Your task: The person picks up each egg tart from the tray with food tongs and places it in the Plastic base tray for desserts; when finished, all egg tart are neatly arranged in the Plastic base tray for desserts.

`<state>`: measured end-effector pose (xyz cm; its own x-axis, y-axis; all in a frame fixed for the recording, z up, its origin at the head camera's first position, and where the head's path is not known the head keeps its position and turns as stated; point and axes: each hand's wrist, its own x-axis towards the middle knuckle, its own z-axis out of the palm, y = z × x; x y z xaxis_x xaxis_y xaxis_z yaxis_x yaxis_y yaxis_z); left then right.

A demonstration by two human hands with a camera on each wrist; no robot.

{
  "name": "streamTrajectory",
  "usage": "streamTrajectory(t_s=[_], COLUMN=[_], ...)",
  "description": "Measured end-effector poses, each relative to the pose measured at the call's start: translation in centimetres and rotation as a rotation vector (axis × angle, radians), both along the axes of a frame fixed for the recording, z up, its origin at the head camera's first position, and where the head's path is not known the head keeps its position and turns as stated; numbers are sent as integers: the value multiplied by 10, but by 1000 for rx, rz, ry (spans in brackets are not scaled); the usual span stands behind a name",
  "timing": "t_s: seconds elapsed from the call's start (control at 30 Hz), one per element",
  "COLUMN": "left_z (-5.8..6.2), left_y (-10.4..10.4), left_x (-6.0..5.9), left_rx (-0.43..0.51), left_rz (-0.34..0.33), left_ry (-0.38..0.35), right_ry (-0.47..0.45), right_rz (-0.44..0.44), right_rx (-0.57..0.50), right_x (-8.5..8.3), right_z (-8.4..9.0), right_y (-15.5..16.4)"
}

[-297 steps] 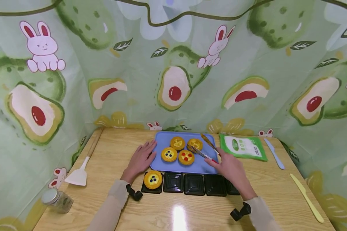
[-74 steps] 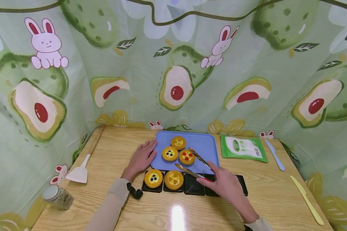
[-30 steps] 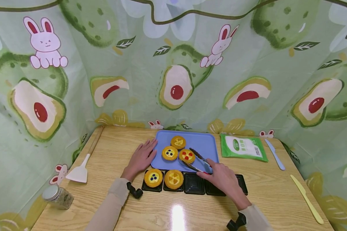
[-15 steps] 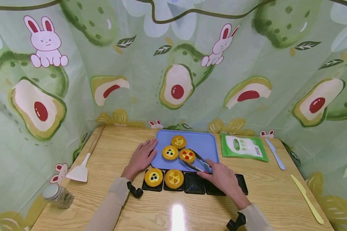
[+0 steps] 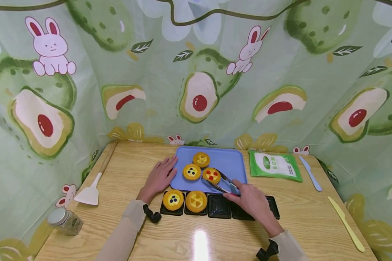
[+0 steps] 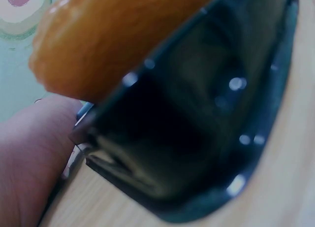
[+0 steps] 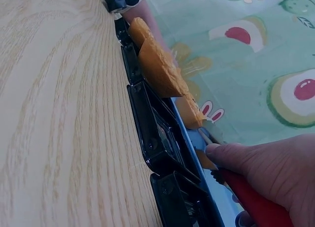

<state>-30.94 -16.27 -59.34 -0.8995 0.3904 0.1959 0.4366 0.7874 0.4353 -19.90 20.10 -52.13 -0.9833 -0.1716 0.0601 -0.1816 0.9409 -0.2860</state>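
Glossy wood table (image 5: 313,217); shiny black plastic cases (image 5: 219,212); metal tongs (image 5: 220,183)

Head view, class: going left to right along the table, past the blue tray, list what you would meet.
Jar → spatula → left hand → blue tray → green pouch → blue knife → yellow knife

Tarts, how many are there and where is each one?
5. Three on the blue tray: yellow-topped at the back, blueberry, and red-topped between the tongs. Two in black holders: blueberry and yellow. None seem hidden.
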Motion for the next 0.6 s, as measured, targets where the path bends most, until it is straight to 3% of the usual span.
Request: streamTrajectory(t_s=[0.6], left_z=[-2], left_y=[-1], left_x=[-3], left_rx=[-14], left_rz=[-3], left_ry=[-2], right_ry=[28], right_rz=[-15], right_rx=[-9], right_x=[13], right_z=[11], right_y=[7])
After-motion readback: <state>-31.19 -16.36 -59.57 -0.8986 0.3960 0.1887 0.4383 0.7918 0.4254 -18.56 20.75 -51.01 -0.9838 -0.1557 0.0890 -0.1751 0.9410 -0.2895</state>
